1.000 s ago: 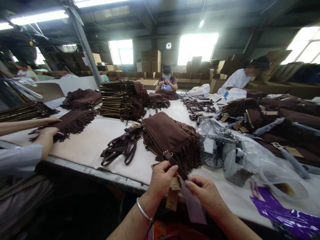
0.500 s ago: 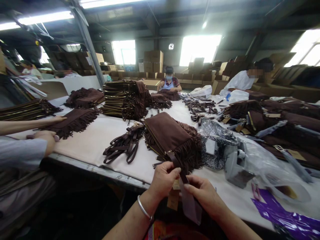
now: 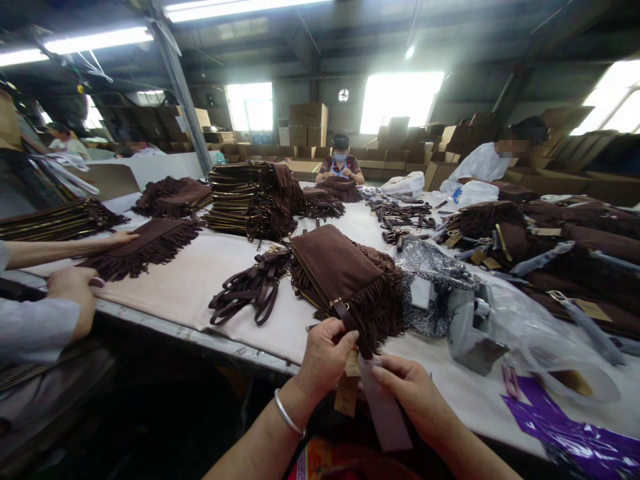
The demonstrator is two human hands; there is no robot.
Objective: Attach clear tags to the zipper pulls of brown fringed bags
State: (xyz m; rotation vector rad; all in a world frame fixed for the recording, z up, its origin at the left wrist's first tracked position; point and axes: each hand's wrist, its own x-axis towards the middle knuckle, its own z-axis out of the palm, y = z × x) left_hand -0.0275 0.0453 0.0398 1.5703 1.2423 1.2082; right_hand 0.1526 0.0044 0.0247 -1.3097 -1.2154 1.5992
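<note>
A brown fringed bag (image 3: pixel 340 257) lies on a pile of bags at the table's front edge, its brown strap (image 3: pixel 345 312) reaching toward me. My left hand (image 3: pixel 327 350) pinches this strap between thumb and fingers. Just to the right, my right hand (image 3: pixel 405 383) is closed on a pale translucent sleeve (image 3: pixel 383 410), which covers the strap's lower end and hangs down over the edge. Tan paper tags (image 3: pixel 345 395) dangle between the hands. Loose brown straps (image 3: pixel 253 287) are heaped left of the bag.
A grey tape dispenser (image 3: pixel 473 333), clear plastic (image 3: pixel 540 333) and a purple wrapper (image 3: pixel 565 420) lie to the right. Stacked bags (image 3: pixel 233 200) stand behind. At left, a co-worker's hands (image 3: pixel 75 287) are by another fringed bag (image 3: pixel 145 247). Other people are farther back.
The pale sleeve has moved up over more of the strap and looks straighter. My right hand has shifted slightly. The co-worker's nearer hand at left has moved left, away from the bag.
</note>
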